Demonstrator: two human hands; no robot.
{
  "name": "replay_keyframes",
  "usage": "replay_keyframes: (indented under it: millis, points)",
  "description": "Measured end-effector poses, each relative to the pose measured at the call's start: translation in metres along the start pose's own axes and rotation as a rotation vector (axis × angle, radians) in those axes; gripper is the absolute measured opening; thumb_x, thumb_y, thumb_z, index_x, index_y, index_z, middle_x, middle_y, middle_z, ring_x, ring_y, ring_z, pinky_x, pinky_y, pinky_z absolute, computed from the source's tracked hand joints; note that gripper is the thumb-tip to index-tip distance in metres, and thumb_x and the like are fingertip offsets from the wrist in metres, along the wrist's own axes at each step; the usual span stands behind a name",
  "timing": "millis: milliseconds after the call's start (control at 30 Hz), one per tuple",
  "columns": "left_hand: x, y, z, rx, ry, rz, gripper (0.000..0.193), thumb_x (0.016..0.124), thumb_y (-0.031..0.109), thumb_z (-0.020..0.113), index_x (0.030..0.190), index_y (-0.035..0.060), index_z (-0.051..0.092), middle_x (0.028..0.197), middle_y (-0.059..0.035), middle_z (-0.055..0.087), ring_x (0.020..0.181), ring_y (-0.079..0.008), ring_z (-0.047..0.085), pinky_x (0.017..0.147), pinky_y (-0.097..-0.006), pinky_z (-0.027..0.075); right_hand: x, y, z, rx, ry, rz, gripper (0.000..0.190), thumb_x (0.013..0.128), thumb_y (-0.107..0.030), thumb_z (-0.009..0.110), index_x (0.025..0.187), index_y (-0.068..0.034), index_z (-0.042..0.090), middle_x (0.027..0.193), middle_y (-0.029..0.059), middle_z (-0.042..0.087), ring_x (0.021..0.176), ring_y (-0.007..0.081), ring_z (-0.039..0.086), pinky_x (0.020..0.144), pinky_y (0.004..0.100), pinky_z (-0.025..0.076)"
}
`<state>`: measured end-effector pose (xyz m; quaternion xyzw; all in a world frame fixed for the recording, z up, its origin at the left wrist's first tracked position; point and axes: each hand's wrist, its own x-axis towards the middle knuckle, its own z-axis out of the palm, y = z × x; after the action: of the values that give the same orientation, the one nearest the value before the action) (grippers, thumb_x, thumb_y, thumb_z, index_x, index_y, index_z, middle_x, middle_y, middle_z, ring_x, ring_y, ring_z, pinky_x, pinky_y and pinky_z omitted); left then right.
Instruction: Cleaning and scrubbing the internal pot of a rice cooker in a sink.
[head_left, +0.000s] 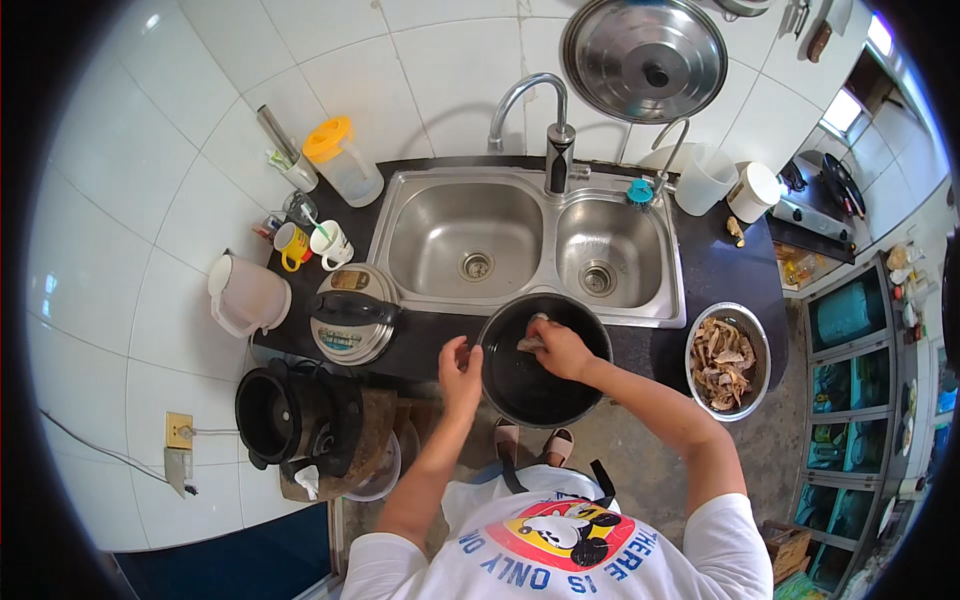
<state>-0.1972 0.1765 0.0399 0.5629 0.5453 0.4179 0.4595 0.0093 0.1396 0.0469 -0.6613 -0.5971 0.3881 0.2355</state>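
Note:
In front of me is a dark inner cooking pot (495, 379), overlapping the counter's front edge below the sink. My right hand (562, 349) reaches down inside it, fingers closed on a small beige piece (531, 343) that looks like a cloth; its exact kind is unclear. My left hand (460, 379) is at the pot's left rim, thumb and fingers apart, holding nothing. Whether the thumb touches the rim is hard to tell. A steel bowl (763, 390) with brown, dried-looking strips of food (724, 364) stands on the counter to the right.
Behind the pot lies a steel double-basin sink (465, 225) with a faucet (559, 150). A pressure cooker lid (352, 315) rests on the counter at left, above the open black cooker body (281, 416). Mugs (330, 244) and a yellow-lidded pitcher (349, 169) stand farther back.

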Motion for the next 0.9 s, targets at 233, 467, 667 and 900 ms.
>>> replay_keyframes:
  millis: [233,467,667,900]
  points:
    - [-0.022,0.007,0.023,0.176,0.091,0.119,0.044,0.078,-0.008,0.057,0.12,0.004,0.055,0.113,-0.0123,0.051,0.104,-0.0266,0.054,0.091,-0.0341,0.043,0.031,-0.015,0.054,-0.732,-0.027,-0.027,0.033,0.083,-0.014,0.055,0.115,-0.01,0.052,0.122,0.0168,0.05,0.112,0.0357,0.052,0.086,0.0498,0.048]
    - [-0.008,0.009,0.021,0.202,0.059,0.124,0.051,0.073,-0.016,0.052,0.119,0.0046,0.058,0.111,-0.0129,0.052,0.104,-0.0281,0.055,0.094,-0.0332,0.041,0.044,-0.002,0.095,-0.508,-0.041,-0.127,0.032,0.082,-0.014,0.057,0.113,-0.006,0.052,0.104,0.0192,0.059,0.102,0.0362,0.057,0.084,0.0422,0.049]
    - [0.004,0.0,0.009,0.26,0.027,0.194,0.048,0.074,-0.013,0.055,0.118,0.0053,0.059,0.108,-0.0131,0.053,0.1,-0.0282,0.057,0.09,-0.0341,0.044,0.02,-0.034,0.045,1.002,0.051,0.354,0.028,0.084,-0.003,0.056,0.11,-0.008,0.045,0.098,0.0092,0.056,0.084,0.023,0.059,0.079,0.042,0.052]
    - [0.007,0.01,0.013,0.311,0.002,0.24,0.028,0.089,0.012,0.059,0.116,0.0038,0.06,0.1,-0.0138,0.058,0.094,-0.0281,0.059,0.083,-0.035,0.046,0.031,-0.041,0.056,1.448,0.437,0.268,0.035,0.083,0.005,0.053,0.108,-0.014,0.036,0.11,0.0073,0.046,0.1,0.0226,0.052,0.081,0.0485,0.049]
